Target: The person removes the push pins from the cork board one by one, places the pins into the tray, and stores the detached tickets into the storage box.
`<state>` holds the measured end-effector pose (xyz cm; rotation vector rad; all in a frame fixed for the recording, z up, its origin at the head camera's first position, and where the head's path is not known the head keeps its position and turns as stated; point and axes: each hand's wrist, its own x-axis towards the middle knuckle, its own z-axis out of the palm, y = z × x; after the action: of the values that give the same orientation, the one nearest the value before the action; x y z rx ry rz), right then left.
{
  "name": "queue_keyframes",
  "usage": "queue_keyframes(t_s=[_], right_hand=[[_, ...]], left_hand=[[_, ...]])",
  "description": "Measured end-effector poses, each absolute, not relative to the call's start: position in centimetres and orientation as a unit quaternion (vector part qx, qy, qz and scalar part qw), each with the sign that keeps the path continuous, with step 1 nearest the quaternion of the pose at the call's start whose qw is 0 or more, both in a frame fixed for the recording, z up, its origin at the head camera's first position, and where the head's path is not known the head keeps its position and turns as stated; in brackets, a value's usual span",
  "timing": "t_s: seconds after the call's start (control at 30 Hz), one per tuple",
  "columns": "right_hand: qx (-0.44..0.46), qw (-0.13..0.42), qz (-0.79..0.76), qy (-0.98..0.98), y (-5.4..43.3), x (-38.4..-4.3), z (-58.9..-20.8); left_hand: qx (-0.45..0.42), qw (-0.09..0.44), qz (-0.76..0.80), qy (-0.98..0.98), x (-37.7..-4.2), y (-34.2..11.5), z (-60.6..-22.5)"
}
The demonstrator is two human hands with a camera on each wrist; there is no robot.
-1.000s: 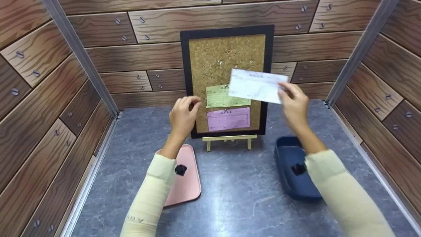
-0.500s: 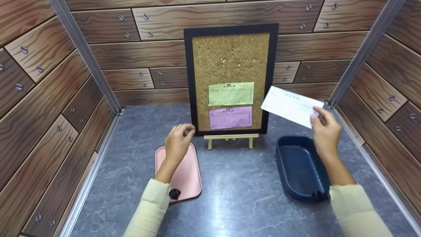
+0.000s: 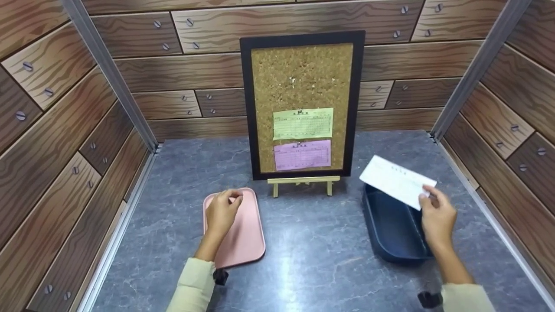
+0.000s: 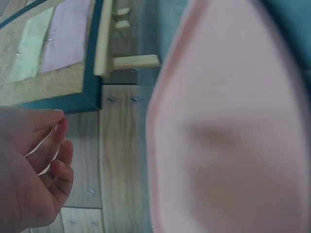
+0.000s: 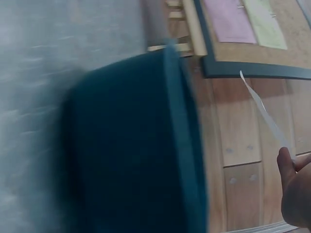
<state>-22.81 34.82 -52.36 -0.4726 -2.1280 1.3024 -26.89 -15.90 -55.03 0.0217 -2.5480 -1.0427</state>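
My right hand (image 3: 439,216) pinches a white printed paper slip (image 3: 396,181) by its right end, above the dark blue bin (image 3: 390,221). In the right wrist view the slip (image 5: 265,114) appears nearly edge-on. My left hand (image 3: 222,213) is over the pink tray (image 3: 245,242), thumb and index fingertips pressed together; I cannot tell if something tiny is between them. In the left wrist view, the other fingers of this hand (image 4: 34,170) are loosely curled. Behind, a cork board (image 3: 303,65) bears a green slip (image 3: 303,124) and a purple slip (image 3: 302,156), each pinned at its top.
A small wooden easel (image 3: 303,180) holds up the black-framed cork board. Several pins (image 3: 292,81) stick in its upper half. Wood-patterned walls (image 3: 208,69) enclose the grey marbled table (image 3: 303,242) at the back and sides.
My right hand has carried the white slip from in front of the board, right and down to above the blue bin. My left hand has drawn back from the board to above the pink tray.
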Motion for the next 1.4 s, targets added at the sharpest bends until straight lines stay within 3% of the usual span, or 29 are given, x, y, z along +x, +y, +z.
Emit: queue_keyframes(t_s=[0.57,0.93,1.4], right_hand=[[-0.208,0.285,0.407,-0.842,36.3,-20.3,-56.9],[-0.190,0.174,0.376,-0.890,36.3,-20.9,-57.1],[-0.146,0.132,0.287,-0.937,36.2,-20.1,-56.6]], left_hand=[[0.051,0.108,-0.368,-0.922,-25.6,-17.9,-59.7],[0.058,0.073,-0.343,-0.935,-25.1,-18.5,-60.9],[0.050,0.053,-0.339,-0.938,-25.3,-18.8,-60.6]])
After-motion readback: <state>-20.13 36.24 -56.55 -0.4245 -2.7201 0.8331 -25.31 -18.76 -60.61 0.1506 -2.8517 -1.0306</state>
